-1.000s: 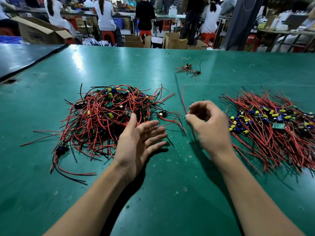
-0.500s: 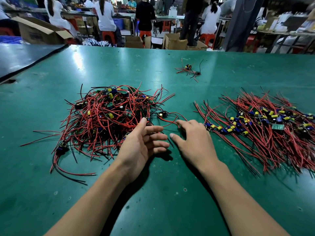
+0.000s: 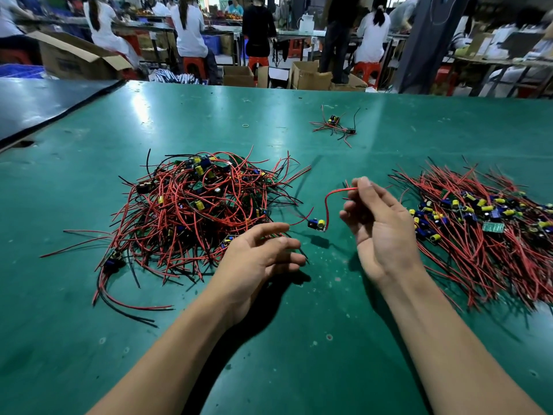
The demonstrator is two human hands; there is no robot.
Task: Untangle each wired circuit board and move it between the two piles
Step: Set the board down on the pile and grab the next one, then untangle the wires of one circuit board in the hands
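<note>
Right hand (image 3: 380, 226) is up, thumb and forefinger pinching the red lead of one wired circuit board (image 3: 317, 224), which dangles just right of the tangled pile (image 3: 194, 205), clear of the green table (image 3: 269, 369). Left hand (image 3: 260, 253) hovers at that pile's near right edge, fingers loosely spread. Two piles in all: the straightened pile (image 3: 484, 235) lies well right of the tangled pile. One small stray tangle (image 3: 335, 125) sits beyond it. Print on the cardboard box (image 3: 74, 59), far behind, is too blurred to read.

No readable text, print on cardboard box (image 3: 71, 65) blurred
</note>
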